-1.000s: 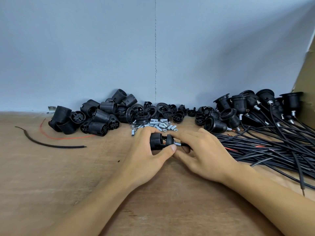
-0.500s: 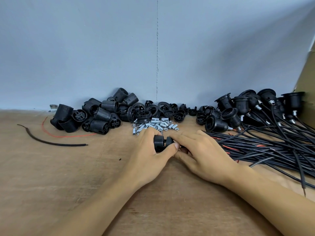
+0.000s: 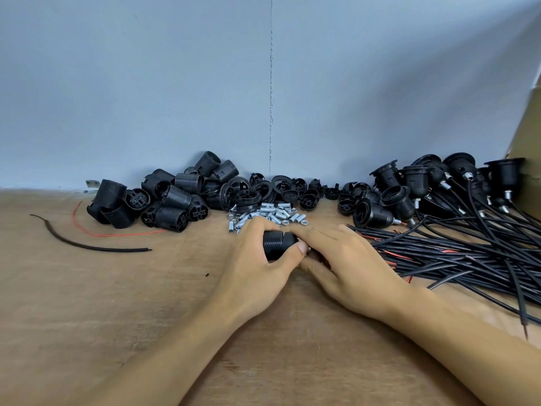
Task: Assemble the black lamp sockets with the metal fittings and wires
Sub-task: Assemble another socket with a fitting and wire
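While the left hand (image 3: 257,259) curls round a black lamp socket (image 3: 275,244) turned on its side low over the wooden table (image 3: 117,303), the right hand (image 3: 348,265) pinches its right end, just in front of the metal fittings (image 3: 263,213) and beside the bundled black wires (image 3: 468,253).

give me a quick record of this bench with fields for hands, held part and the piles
left hand: grips the black socket, thumb across its front
right hand: fingers closed on the socket's right end; what lies under them is hidden
socket bodies: heap at back left of the table
metal fittings: small pile just behind the hands
wired sockets: heap at back right
black wires: fan out toward the near right
strays: black wire scrap and thin red wire at left
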A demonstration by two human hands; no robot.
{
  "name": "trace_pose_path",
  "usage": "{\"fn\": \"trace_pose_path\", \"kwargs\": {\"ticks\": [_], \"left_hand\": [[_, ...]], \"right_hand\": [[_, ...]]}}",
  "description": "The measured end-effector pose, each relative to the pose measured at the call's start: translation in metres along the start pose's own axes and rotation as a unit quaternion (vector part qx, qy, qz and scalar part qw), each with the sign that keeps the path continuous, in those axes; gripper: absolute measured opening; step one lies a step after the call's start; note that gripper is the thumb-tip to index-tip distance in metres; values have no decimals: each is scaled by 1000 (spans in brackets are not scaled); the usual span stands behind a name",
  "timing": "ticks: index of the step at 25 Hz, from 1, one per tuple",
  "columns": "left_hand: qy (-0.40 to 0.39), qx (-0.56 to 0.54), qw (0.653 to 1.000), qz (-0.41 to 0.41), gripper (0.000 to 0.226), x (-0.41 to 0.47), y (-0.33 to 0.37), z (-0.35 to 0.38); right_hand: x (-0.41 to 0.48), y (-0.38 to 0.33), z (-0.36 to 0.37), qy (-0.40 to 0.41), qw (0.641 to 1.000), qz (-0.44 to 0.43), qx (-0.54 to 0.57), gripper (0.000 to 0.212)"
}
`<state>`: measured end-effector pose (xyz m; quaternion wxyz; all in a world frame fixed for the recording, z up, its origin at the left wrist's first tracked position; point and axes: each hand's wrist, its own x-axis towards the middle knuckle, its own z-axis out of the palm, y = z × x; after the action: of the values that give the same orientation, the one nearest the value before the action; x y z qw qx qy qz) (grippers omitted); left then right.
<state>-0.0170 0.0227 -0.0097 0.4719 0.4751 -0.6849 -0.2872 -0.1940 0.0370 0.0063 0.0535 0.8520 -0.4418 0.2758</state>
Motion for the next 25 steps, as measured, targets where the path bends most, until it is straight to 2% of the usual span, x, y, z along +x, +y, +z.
{"fn": "trace_pose_path", "kwargs": {"ticks": [6, 12, 18, 21, 25], "left_hand": [[11, -37, 999, 7, 35, 2, -1, 0], [15, -37, 998, -56, 64, 4, 5, 1], [-10, -4, 998, -62, 43, 6, 8, -1], [7, 41, 998, -41, 24, 8, 5, 2], [33, 70, 997, -1, 14, 8, 3, 5]], "right_hand": [[0, 0, 3, 2, 1000, 29, 9, 42], [-1, -1, 3, 36, 999, -1, -23, 44], [-2, -3, 4, 23, 1000, 16, -12, 50], [-1, -5, 4, 16, 999, 35, -2, 47], [-1, -6, 5, 1, 999, 40, 19, 50]]}}
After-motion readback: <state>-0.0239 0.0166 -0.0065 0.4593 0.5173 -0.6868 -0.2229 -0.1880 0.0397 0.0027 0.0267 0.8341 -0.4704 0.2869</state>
